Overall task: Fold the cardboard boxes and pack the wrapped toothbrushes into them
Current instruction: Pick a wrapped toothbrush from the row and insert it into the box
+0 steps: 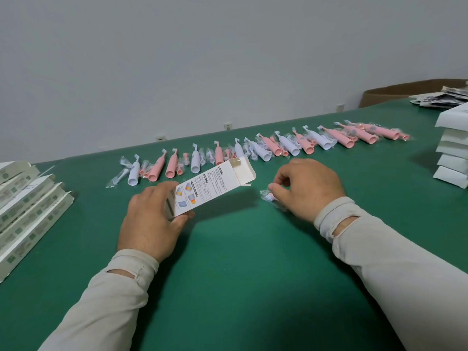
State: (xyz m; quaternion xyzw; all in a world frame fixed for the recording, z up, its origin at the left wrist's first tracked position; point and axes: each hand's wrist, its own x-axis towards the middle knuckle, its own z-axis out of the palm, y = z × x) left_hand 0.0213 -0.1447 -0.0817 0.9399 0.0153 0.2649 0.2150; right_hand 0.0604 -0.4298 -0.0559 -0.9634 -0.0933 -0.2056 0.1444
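Observation:
My left hand (149, 221) grips the lower end of a white printed cardboard box (210, 187), which is folded up and tilted, its open end with raised flaps pointing to the far right. My right hand (307, 187) pinches a small wrapped brush head (269, 197) in clear plastic just above the green table, right of the box's open end. A long row of wrapped pink and white toothbrushes (266, 148) lies across the table behind both hands.
Filled white boxes (27, 211) lie side by side at the left edge. A stack of flat white boxes (453, 148) stands at the right, with printed leaflets (443, 97) and a brown carton (395, 93) behind it. The green table (240, 249) reaches to the near edge.

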